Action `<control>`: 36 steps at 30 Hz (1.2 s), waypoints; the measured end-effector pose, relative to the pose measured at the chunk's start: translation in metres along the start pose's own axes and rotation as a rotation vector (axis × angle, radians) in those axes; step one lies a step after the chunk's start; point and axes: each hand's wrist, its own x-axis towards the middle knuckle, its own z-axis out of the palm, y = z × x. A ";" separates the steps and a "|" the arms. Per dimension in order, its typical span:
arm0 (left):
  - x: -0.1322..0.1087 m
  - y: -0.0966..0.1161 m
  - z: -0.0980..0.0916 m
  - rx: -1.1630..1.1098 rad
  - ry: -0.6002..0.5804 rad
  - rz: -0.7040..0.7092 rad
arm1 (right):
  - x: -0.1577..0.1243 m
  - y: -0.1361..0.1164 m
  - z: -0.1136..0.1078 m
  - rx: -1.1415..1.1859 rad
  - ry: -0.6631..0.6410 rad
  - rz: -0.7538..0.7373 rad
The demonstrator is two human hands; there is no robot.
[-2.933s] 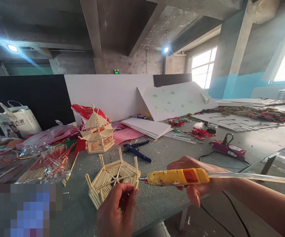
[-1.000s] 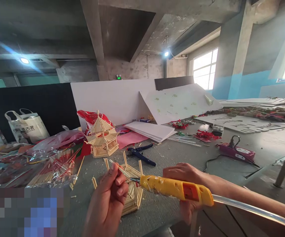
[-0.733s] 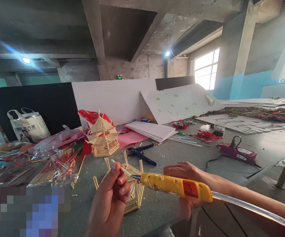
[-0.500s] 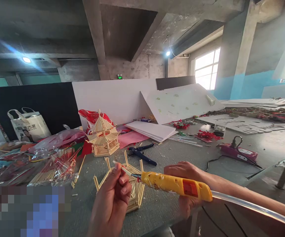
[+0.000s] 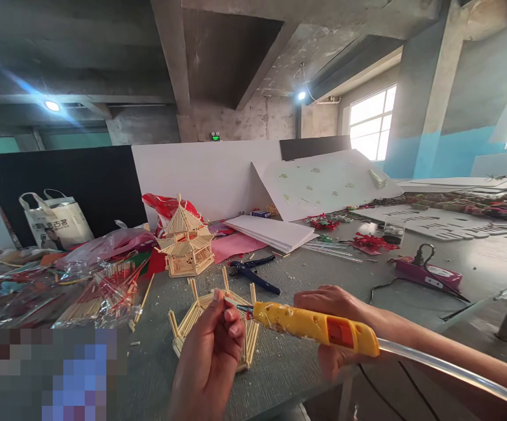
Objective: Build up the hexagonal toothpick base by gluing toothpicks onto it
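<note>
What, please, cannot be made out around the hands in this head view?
- Stick in left hand: mostly hidden by the fingers.
- Right hand: partly behind the yellow glue gun.
- Bottom-left corner: pixelated.
- Hexagonal stick frame: near side hidden by the left hand.

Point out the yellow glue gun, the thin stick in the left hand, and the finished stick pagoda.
yellow glue gun point(image 5: 314, 327), head view, on the middle of its yellow body.
thin stick point(image 5: 232, 302), head view, on its shaft near the gun's nozzle.
finished stick pagoda point(image 5: 186, 237), head view, on its lower roof.
</note>
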 end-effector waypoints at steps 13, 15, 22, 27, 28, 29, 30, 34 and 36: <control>0.002 0.001 -0.002 -0.044 -0.009 -0.017 | 0.008 -0.024 -0.014 -0.057 -0.087 0.041; 0.003 0.001 -0.003 -0.044 -0.018 -0.019 | 0.009 -0.024 -0.015 -0.045 -0.100 0.053; 0.007 0.001 -0.008 -0.055 0.000 -0.040 | 0.009 -0.025 -0.016 -0.017 -0.078 0.068; 0.006 0.000 -0.006 -0.058 -0.008 -0.031 | 0.019 -0.005 -0.025 -0.196 -0.038 0.048; 0.005 0.000 -0.005 -0.062 -0.022 -0.032 | 0.023 0.007 -0.031 -0.276 -0.043 0.070; 0.005 0.001 -0.005 -0.059 -0.035 -0.032 | 0.027 0.022 -0.040 -0.374 -0.037 0.110; 0.005 0.002 -0.004 -0.046 -0.047 -0.026 | 0.030 0.039 -0.050 -0.508 -0.020 0.191; 0.004 0.010 -0.003 0.091 -0.065 0.078 | 0.034 0.114 -0.090 -0.700 -0.030 0.424; 0.004 0.014 -0.003 0.190 -0.039 0.140 | 0.030 0.144 -0.098 -0.717 -0.057 0.478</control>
